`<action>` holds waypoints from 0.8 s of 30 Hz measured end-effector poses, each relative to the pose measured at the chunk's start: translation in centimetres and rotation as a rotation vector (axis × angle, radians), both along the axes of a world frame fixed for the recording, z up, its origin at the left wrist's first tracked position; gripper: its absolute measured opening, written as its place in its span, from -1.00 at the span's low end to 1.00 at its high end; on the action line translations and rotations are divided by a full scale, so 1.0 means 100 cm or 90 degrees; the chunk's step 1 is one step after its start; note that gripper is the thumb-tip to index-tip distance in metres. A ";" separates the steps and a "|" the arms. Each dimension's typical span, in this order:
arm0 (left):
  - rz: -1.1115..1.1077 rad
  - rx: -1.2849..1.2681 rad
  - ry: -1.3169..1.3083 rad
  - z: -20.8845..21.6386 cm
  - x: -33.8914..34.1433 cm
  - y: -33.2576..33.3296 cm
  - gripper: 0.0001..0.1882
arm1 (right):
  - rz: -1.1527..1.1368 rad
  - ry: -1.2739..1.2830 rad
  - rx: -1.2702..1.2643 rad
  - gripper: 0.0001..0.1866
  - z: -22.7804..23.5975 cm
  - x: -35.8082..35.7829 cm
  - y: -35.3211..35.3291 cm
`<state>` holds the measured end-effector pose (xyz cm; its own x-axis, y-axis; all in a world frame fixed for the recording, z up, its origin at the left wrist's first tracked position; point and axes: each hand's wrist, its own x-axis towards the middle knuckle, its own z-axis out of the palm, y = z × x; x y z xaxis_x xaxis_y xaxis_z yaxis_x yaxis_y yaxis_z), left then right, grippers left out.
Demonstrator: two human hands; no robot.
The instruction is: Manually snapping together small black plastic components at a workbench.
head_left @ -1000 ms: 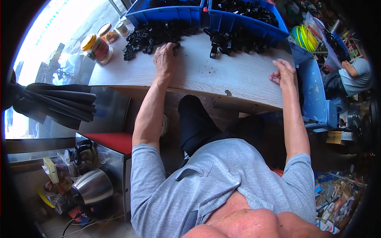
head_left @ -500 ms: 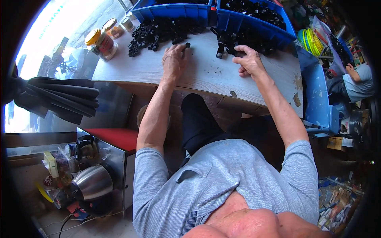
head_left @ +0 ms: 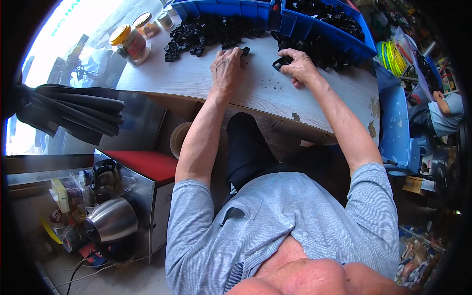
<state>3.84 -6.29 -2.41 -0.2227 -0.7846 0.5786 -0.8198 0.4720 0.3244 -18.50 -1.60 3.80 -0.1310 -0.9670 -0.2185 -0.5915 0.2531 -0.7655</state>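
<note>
Both my hands are over the pale wood-grain table (head_left: 255,98). My left hand (head_left: 226,71) is closed on a small black plastic part (head_left: 245,51), whose end sticks out past the fingertips; the rest is hidden. Pinched between thumb and forefinger of my right hand (head_left: 302,69) is another black plastic part (head_left: 281,62), blocky with a gap in it. Beyond my left hand spreads a heap of black plastic parts (head_left: 209,33). A second dark heap (head_left: 327,53) lies just beyond my right hand, in front of a blue bin.
Two blue bins (head_left: 221,9) (head_left: 314,27) of black parts stand along the far edge. Lidded jars (head_left: 135,46) are at the far left. A light-blue plastic crate (head_left: 395,123) is right of the table. Further right sits another person (head_left: 445,113). A steel kettle (head_left: 112,220) is lower left.
My right hand has closed its thumb and forefinger on a black part at the edge of the heap. My left hand still grips its part. The whole view has shifted slightly.
</note>
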 end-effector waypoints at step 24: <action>-0.321 0.003 0.041 0.012 -0.040 0.037 -0.73 | 0.017 -0.013 -0.002 -0.60 -0.013 -0.006 0.024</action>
